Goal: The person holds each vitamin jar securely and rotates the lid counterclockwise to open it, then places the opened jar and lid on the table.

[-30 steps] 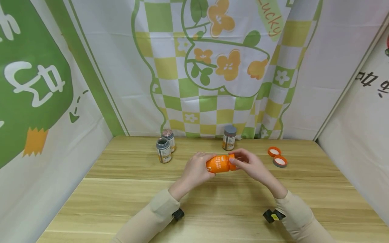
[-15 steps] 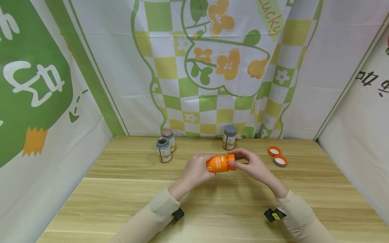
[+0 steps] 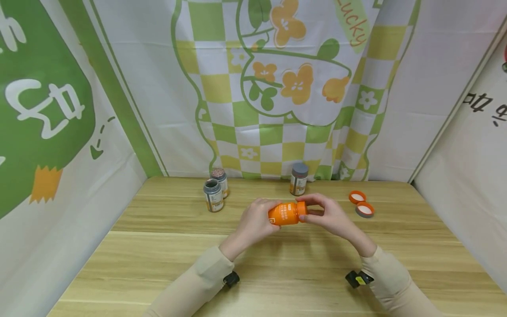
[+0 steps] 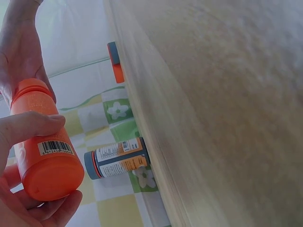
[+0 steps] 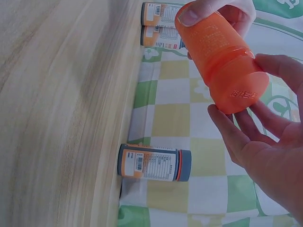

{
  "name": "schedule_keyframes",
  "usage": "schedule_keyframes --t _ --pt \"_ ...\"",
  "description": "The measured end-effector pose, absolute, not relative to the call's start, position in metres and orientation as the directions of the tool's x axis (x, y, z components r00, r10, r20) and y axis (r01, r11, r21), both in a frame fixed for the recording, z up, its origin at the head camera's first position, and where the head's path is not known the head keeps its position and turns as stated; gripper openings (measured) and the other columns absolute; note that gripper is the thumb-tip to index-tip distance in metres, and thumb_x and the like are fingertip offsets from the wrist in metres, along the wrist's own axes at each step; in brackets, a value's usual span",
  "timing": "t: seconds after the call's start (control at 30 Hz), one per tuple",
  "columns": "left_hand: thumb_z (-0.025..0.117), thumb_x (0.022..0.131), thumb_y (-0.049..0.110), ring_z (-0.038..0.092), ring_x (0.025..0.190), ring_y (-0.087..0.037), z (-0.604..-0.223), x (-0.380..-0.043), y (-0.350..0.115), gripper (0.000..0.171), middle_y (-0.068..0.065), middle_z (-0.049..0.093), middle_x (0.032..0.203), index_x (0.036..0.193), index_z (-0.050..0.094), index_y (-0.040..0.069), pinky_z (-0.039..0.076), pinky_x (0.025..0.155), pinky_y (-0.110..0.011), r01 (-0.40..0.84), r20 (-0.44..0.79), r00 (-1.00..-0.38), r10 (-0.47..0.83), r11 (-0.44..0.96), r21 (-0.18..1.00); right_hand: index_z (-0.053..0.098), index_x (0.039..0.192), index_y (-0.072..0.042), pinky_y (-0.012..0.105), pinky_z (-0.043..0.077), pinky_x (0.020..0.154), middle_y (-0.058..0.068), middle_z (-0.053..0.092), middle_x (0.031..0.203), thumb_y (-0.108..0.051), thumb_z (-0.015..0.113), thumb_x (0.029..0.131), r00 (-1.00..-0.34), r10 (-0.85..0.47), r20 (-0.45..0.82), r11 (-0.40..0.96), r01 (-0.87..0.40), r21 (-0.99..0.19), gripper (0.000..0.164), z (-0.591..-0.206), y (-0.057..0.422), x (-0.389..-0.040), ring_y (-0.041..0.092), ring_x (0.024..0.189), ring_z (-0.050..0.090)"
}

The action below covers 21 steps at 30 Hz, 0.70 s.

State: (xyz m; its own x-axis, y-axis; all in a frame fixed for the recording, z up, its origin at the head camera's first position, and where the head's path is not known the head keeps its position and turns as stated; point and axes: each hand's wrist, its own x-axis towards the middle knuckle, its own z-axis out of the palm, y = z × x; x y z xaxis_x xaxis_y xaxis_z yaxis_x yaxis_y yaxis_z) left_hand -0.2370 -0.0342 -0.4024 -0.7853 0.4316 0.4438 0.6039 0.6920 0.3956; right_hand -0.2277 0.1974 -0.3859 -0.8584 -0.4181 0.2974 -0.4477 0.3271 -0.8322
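Observation:
An orange bottle (image 3: 286, 213) lies sideways in the air above the table, its capped end toward the right. My left hand (image 3: 255, 219) grips the bottle's body near its base; in the left wrist view the thumb lies across it above a barcode. At the other end my right hand (image 3: 330, 216) pinches the orange cap (image 3: 302, 211) between thumb and fingers. In the right wrist view, raised lettering shows on the top of the cap (image 5: 244, 90), and the fingertips touch its rim.
Two grey jars without lids, a front one (image 3: 214, 196) and a back one (image 3: 220, 179), stand at the back left. A lidded grey jar (image 3: 299, 179) is behind the hands. Two lids lie at right, one orange-rimmed (image 3: 357, 197), one grey-sided (image 3: 365, 210). A patterned cloth (image 3: 273, 145) hangs behind the wooden table (image 3: 158, 246).
The right hand's fingers and thumb have shifted slightly around the cap. The left hand and the bottle stay almost where they were.

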Motion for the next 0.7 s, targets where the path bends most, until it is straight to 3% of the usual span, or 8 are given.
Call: schedule_keyframes --t 0.2,0.53,0.7 --pt "0.085 0.060 0.017 0.061 0.094 -0.018 -0.4048 -0.2381 -0.0350 0.058 -0.004 0.070 0.108 0.115 0.067 0.013 0.050 0.080 -0.034 0.600 0.433 -0.791 0.433 0.689 0.406 0.061 0.119 -0.007 0.034 0.051 0.091 0.008 0.059 0.124 -0.013 0.077 0.078 -0.841 -0.432 0.325 0.353 -0.489 -0.798 0.045 -0.3849 0.1983 -0.2264 0.028 0.113 0.057" --pt "0.084 0.060 0.016 0.060 0.095 -0.018 -0.4068 -0.2390 -0.0344 0.058 -0.003 0.069 0.108 0.115 0.067 0.014 0.049 0.079 -0.034 0.593 0.425 -0.798 0.428 0.687 0.420 0.063 0.118 -0.009 0.032 0.049 0.094 0.008 0.058 0.122 -0.009 0.078 0.076 -0.824 -0.446 0.349 0.339 -0.517 -0.786 0.046 -0.3848 0.1992 -0.2263 0.026 0.116 0.054" --pt "0.084 0.060 0.016 0.061 0.095 -0.018 -0.4075 -0.2402 -0.0341 0.059 -0.004 0.069 0.109 0.116 0.067 0.014 0.049 0.079 -0.034 0.586 0.421 -0.803 0.422 0.688 0.428 0.062 0.119 -0.002 0.038 0.048 0.094 0.014 0.057 0.123 -0.001 0.076 0.075 -0.827 -0.439 0.352 0.352 -0.519 -0.779 0.046 -0.3766 0.1946 -0.2201 0.030 0.117 0.053"
